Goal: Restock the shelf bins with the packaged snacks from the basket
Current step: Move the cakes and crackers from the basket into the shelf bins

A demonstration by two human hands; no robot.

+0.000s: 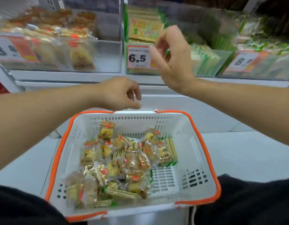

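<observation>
A white basket (194,143) with an orange rim sits low in front of me, holding several clear-wrapped yellow pastry snacks (114,161) and a few green-edged cracker packs (121,194). My left hand (121,95) hovers above the basket's far rim, fingers loosely curled, holding nothing. My right hand (171,59) is raised in front of the middle shelf bin (140,73), blurred, fingers loosely bent and empty. That bin holds green cracker packs (145,30) behind a 6.5 price tag (138,57).
The left clear bin (106,62) holds pastry packs like those in the basket. A right bin (225,62) holds green-wrapped packs, with another bin (270,73) beyond it. A white shelf ledge (75,77) runs under the bins. Dark trousers flank the basket.
</observation>
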